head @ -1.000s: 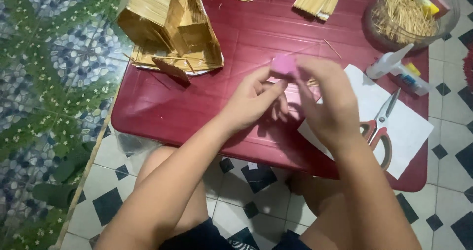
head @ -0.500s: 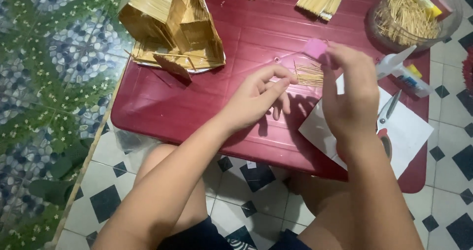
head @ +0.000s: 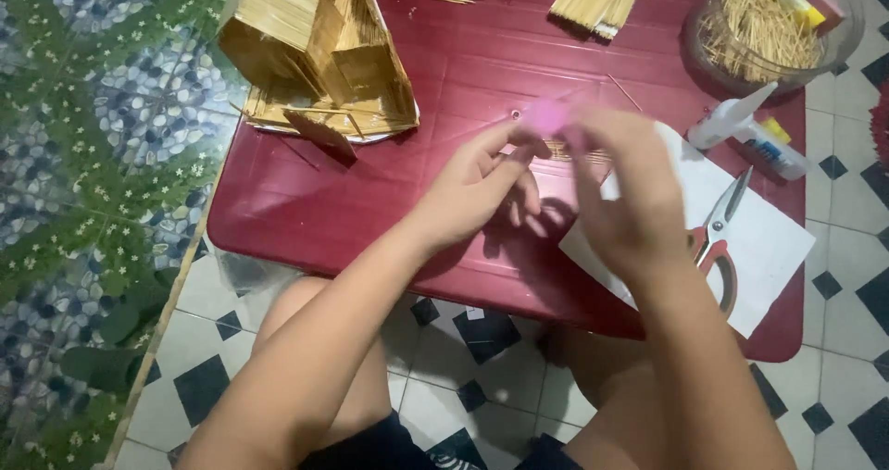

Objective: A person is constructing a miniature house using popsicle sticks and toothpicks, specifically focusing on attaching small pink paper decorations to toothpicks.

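My left hand (head: 482,188) and my right hand (head: 625,192) meet above the middle of a low red table (head: 306,211). Between their fingertips is a small pink object (head: 546,115), blurred; the right hand's fingers pinch it while the left hand's thumb and forefinger touch it from the left. Just under the fingers lies a small flat piece of glued wooden sticks (head: 565,152), partly hidden by both hands. I cannot tell exactly what the pink object is.
A stick-built model house (head: 315,49) stands at the table's back left. Stick bundles (head: 594,2) lie at the back. A clear bowl of sticks (head: 764,30), a glue bottle (head: 741,127), and red-handled scissors (head: 718,238) on white paper (head: 769,248) are right.
The right hand carried the pink object out to the right, then brought it back left to the left hand's fingertips. The left hand stayed nearly still.
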